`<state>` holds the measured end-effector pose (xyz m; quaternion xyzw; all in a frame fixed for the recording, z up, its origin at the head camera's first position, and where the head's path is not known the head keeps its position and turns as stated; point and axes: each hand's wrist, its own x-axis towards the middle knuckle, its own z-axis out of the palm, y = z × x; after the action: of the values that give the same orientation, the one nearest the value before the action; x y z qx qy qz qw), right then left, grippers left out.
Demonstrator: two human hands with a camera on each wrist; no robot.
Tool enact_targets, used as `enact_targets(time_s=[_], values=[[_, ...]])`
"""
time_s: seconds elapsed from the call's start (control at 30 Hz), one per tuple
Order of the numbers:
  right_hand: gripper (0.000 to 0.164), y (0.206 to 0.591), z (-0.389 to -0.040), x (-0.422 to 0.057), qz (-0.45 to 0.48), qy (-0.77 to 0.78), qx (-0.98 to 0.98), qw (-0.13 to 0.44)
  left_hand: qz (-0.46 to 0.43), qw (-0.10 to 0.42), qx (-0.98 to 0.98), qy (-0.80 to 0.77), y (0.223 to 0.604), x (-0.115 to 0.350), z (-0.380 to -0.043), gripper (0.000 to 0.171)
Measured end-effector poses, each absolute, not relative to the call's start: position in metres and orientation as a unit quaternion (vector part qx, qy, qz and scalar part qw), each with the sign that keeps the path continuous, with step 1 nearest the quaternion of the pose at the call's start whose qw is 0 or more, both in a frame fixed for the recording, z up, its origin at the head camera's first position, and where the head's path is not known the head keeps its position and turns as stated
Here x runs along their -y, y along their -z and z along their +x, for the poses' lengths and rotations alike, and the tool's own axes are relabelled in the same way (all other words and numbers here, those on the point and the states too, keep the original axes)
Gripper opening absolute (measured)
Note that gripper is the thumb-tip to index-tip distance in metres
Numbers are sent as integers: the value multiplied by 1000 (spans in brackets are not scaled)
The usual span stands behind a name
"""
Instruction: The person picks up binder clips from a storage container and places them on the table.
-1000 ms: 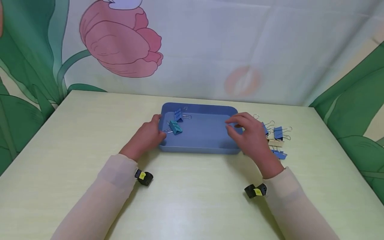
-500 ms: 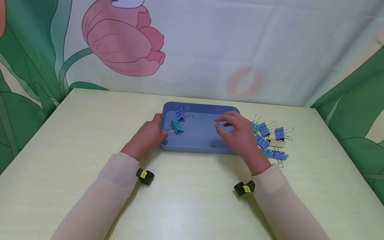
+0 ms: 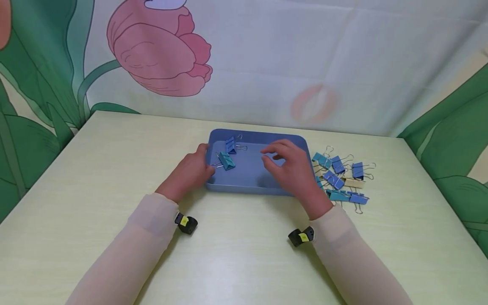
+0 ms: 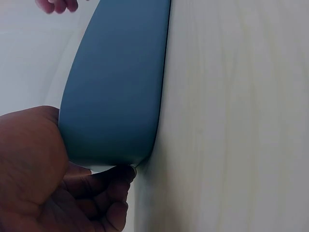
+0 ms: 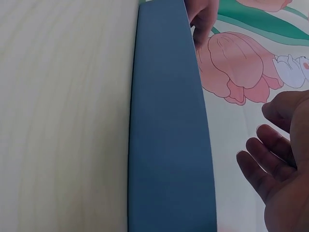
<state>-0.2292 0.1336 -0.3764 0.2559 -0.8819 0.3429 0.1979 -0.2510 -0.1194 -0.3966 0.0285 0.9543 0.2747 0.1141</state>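
Note:
A blue rectangular tray (image 3: 248, 189) lies on the table. My left hand (image 3: 188, 171) grips its left end, and the left wrist view shows the fingers (image 4: 116, 193) curled against the outside of that end. Inside the tray, near this hand, are a teal binder clip (image 3: 226, 161) and a blue binder clip (image 3: 230, 145). Above the right half of the tray hovers my right hand (image 3: 291, 173), with thumb and forefinger bent and a gap between them. The right wrist view shows its fingers (image 5: 275, 145) loosely bent, and I see nothing in them.
To the right of the tray lies a loose pile of binder clips, among them a blue one (image 3: 357, 170), a cream one (image 3: 353, 183) and a teal one (image 3: 338, 195). Behind the table (image 3: 126, 144) hangs a flower-printed cloth (image 3: 259, 63).
My right hand has moved left, from the tray's right edge to over its interior, uncovering more of the clip pile. The left hand keeps its place on the tray. The view has shifted slightly.

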Motion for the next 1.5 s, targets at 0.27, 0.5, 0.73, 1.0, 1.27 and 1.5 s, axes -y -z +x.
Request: enact_targets(time_s=[0.27,0.5,0.73,1.0,1.27,1.5], values=[[16,379,-234,-121,273,-340,878,197,24,117,-955,-273,397,119,-252,69],[18,381,-238,-110,271,-346,883,165,30,115,-954,-275,398,121,-253,69],[21,379,-238,-95,266,-342,891,134,34,115,-953,-278,400,122,-252,68],[23,379,-240,-82,270,-344,891,119,39,107,-954,-276,399,122,-251,68],[22,380,-243,-68,275,-346,891,99,55,97,-956,-270,398,124,-250,67],[23,382,-245,-56,283,-339,893,88,64,87,-957,-268,398,124,-250,65]])
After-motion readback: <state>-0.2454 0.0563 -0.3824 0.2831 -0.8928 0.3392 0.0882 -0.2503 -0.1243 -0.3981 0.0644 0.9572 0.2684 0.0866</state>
